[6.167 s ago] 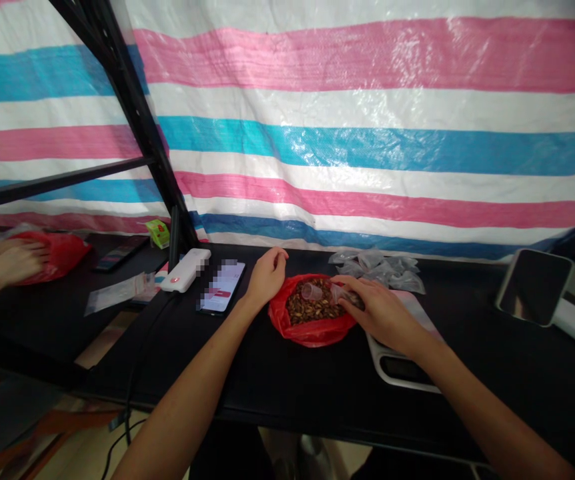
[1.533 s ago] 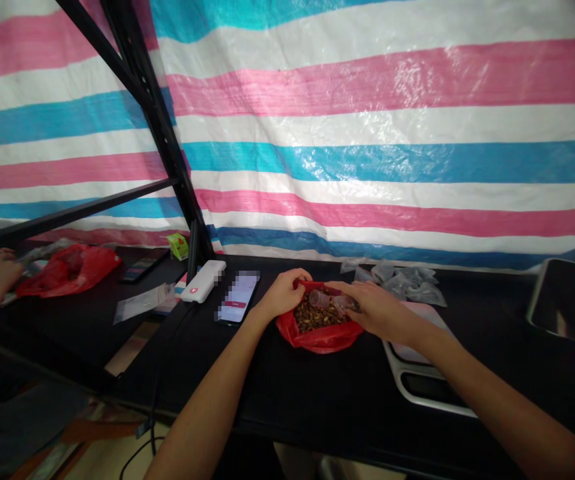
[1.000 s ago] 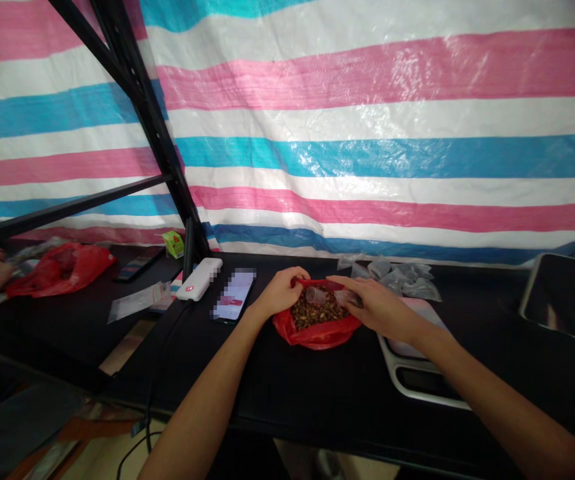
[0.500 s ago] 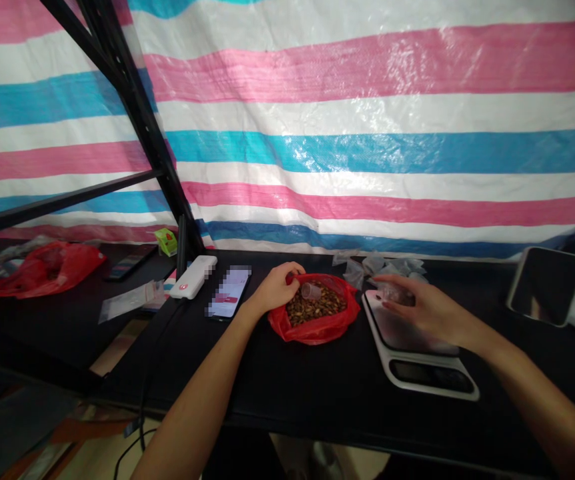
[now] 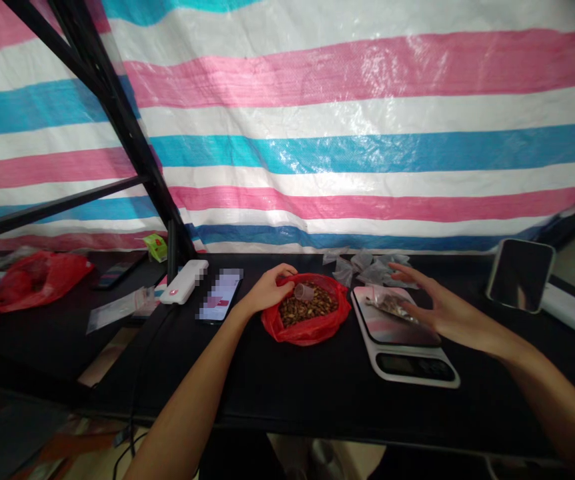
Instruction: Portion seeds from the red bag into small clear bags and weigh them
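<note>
My left hand (image 5: 270, 291) is closed on the upper left rim of a red plastic bag (image 5: 312, 335). Small brown seeds or kernels (image 5: 312, 309) fill this open bag, and a small clear plastic cup (image 5: 303, 291) lies on top of them. Over the kitchen scale (image 5: 416, 370), my right hand (image 5: 447, 310) has its fingers spread. A small clear bag with brown contents (image 5: 391, 304) lies on the scale's shiny plate, close to my right thumb. The scale's dark display cannot be read.
Several small clear bags (image 5: 367, 265) lie behind the scale. A phone (image 5: 222, 293) and white power bank (image 5: 185, 281) are at left; another phone (image 5: 521, 275) leans at right. Further left are another red bag (image 5: 32, 283) and a black metal frame (image 5: 132, 147).
My right hand has opened and drawn back a little from the small clear bag, which now rests on the scale. My left hand stays at the red bag's rim. The view has shifted slightly.
</note>
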{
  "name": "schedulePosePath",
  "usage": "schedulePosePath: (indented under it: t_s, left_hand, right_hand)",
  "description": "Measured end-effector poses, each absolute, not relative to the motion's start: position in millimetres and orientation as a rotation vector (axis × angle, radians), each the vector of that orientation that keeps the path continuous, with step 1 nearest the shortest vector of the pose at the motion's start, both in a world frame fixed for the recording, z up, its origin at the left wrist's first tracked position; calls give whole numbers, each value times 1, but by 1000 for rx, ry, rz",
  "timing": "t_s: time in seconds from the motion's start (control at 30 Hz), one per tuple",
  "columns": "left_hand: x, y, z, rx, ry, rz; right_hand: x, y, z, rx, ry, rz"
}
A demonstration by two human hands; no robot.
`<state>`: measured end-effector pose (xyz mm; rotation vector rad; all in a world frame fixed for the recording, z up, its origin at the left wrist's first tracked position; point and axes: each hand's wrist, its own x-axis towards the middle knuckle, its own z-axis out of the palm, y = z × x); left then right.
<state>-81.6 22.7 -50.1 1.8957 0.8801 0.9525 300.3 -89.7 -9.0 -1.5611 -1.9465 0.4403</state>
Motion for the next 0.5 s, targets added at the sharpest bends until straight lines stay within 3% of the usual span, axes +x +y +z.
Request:
schedulePosePath:
  t_s: [0.2, 0.5]
  left_hand:
    - [-79, 21, -51, 1854, 797, 905]
    - [-84, 28, -48, 1747, 1041, 1145]
  right_hand:
    - [306, -91, -15, -1530, -1973, 428]
    - [301, -91, -14, -1540, -2022, 467]
